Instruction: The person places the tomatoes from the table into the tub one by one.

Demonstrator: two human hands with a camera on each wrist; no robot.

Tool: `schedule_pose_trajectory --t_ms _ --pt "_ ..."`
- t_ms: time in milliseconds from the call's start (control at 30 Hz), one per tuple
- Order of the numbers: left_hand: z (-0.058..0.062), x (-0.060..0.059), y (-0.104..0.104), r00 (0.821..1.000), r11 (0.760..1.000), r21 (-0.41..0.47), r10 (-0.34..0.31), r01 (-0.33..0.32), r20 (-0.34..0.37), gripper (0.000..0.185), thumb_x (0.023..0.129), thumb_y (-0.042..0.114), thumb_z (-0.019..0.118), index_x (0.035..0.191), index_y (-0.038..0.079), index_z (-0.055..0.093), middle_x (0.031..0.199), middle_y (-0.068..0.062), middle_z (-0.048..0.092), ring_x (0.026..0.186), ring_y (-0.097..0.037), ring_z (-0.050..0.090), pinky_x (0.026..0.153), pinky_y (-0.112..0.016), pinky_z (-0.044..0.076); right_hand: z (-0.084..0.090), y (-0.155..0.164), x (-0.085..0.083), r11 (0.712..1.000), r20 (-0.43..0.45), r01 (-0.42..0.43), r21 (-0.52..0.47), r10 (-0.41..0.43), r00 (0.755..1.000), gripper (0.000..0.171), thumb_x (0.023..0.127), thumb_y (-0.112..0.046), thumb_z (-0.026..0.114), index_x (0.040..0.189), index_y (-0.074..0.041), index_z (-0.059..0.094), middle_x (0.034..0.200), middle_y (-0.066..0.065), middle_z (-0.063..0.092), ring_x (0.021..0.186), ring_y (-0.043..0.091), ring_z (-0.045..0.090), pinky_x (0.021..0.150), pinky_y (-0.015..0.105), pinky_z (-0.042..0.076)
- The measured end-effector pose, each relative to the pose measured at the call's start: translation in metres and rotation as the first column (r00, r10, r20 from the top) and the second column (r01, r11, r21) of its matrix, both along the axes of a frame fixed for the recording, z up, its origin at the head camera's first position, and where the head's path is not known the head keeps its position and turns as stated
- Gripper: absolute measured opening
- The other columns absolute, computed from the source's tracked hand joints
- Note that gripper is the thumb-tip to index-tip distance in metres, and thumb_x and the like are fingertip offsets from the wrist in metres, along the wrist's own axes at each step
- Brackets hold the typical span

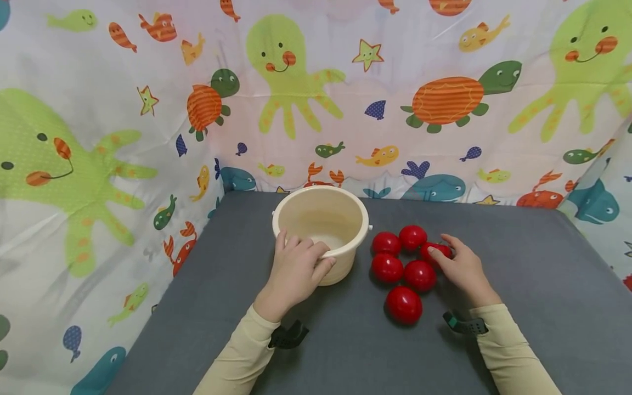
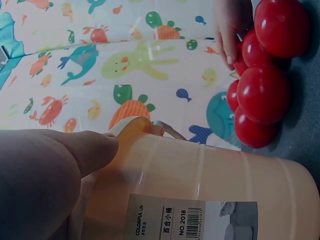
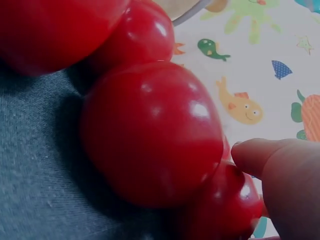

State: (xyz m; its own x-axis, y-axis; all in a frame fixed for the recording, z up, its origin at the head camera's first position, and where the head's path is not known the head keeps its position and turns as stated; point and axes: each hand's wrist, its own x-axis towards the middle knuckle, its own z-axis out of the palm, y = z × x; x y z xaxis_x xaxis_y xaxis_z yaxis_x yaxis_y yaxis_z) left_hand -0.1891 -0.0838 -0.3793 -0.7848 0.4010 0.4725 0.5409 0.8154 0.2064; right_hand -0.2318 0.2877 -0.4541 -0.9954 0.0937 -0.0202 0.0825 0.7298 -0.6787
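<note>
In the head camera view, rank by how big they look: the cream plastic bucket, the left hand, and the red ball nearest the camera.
1. Cream plastic bucket, clearly the largest.
2. Left hand, gripping the bucket's near rim.
3. Nearest glossy red ball, the smallest, though it lies closest to the camera, which slightly enlarges it.

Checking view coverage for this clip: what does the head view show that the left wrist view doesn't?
Only the head view shows all six red balls on the grey table, the bucket's empty inside, both sleeves, and the left hand with fingers curled over the rim.

Only the left wrist view shows the barcode label on the bucket's outer wall.

Both show the cream bucket, the sea-creature cloth, and the right hand touching the ball cluster.
</note>
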Motion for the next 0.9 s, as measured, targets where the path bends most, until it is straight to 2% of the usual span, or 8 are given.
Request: schedule_pose_trajectory --t_ms 333,633,767,900 --pt "0.0007 0.0017 0.0006 1.0 1.0 0.017 -0.011 0.011 -0.006 0.016 0.095 0.035 0.069 0.097 0.02 0.073 0.085 -0.001 0.068 0.091 -0.029 0.058 0.113 -0.074 0.025 -0.001 -0.0036 -0.0007 1.0 -0.036 0.006 0.004 -0.006 0.999 0.068 0.101 -0.046 0.055 0.151 -0.002 0.043 0.144 0.031 0.051 0.126 0.048 0.049 0.1 0.063 0.05" --pt "0.0012 0.0015 0.0014 1.0 1.0 0.015 -0.009 0.009 -0.01 0.014 0.095 0.033 0.07 0.097 0.019 0.073 0.085 -0.002 0.068 0.092 -0.03 0.058 0.112 -0.074 0.028 -0.0032 -0.0029 -0.0002 1.0 -0.061 0.007 0.016 -0.006 0.998 0.061 0.101 -0.044 0.055 0.147 -0.004 0.05 0.139 0.029 0.056 0.119 0.045 0.053 0.095 0.058 0.053" --pt "0.0011 0.0017 0.0021 1.0 1.0 0.017 -0.012 0.012 -0.012 0.014 0.094 0.032 0.07 0.096 0.019 0.073 0.084 -0.003 0.068 0.092 -0.031 0.058 0.111 -0.074 0.028 -0.0044 -0.0013 0.0008 1.0 -0.071 0.012 0.021 -0.011 0.997 0.059 0.101 -0.044 0.057 0.144 -0.004 0.053 0.135 0.029 0.058 0.114 0.043 0.055 0.085 0.046 0.056" --pt "0.0021 0.002 0.0025 1.0 1.0 0.021 -0.015 0.015 -0.01 0.014 0.094 0.032 0.07 0.097 0.018 0.073 0.085 -0.003 0.068 0.092 -0.031 0.058 0.111 -0.075 0.027 -0.0035 -0.0009 0.0005 1.0 -0.072 0.019 0.011 -0.019 0.997 0.057 0.1 -0.043 0.058 0.143 -0.005 0.054 0.13 0.027 0.061 0.11 0.039 0.056 0.075 0.03 0.051"
